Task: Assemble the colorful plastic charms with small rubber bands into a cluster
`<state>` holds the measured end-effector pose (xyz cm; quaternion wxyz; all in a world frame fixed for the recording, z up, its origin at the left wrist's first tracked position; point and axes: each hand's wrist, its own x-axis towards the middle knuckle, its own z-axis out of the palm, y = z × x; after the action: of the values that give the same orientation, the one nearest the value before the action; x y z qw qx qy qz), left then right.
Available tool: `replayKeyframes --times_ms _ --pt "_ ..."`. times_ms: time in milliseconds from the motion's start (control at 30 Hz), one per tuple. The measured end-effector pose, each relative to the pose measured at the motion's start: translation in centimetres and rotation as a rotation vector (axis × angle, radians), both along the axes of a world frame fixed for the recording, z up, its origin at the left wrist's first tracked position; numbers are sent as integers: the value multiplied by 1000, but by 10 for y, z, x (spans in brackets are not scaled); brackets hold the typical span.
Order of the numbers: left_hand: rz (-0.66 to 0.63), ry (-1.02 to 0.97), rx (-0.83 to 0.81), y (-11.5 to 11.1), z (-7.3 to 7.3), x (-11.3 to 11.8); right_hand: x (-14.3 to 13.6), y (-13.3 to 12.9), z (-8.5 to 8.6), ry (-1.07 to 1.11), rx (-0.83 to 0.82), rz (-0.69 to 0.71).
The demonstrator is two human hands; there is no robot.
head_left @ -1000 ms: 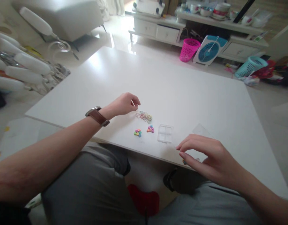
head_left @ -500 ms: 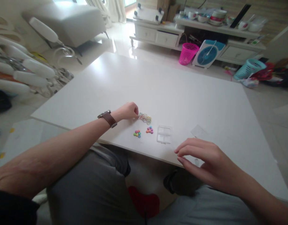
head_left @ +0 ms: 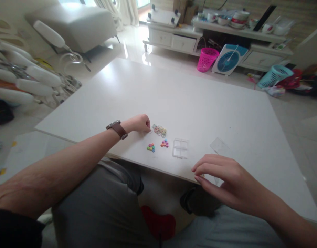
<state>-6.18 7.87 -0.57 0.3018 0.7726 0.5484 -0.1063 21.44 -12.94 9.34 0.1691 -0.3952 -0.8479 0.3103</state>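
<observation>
Upon a smooth white table (head_left: 199, 103), the left hand (head_left: 142, 123) is low, its curled fingers pinching a thin pale ring-shaped band (head_left: 151, 131) beside a loose pile of pastel bands (head_left: 159, 130). The right hand (head_left: 220, 172) arches, thumb and fingertips slightly apart, nothing visible held, partly covering tiny colourful pieces (head_left: 202, 176). Between the hands stands a transparent, divided plastic box (head_left: 180, 148), near two small multicoloured heaps (head_left: 165, 143).

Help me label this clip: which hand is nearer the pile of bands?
Left. The left hand is just left of the pile of bands; the right hand is farther off, to the right, past the box.
</observation>
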Motion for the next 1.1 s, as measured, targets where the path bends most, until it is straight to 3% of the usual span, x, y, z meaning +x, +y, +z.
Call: replayKeyframes --times_ms 367,633,900,1100 --pt "-142 5 -40 4 1 -1 0 3 -1 -20 -20 30" --pt "-134 111 30 -4 10 5 -1 4 1 -34 -25 56" --pt "-180 159 100 -4 6 5 -2 3 4 -49 -14 67" --pt "-84 -53 135 7 4 2 -2 2 5 -41 -2 68"
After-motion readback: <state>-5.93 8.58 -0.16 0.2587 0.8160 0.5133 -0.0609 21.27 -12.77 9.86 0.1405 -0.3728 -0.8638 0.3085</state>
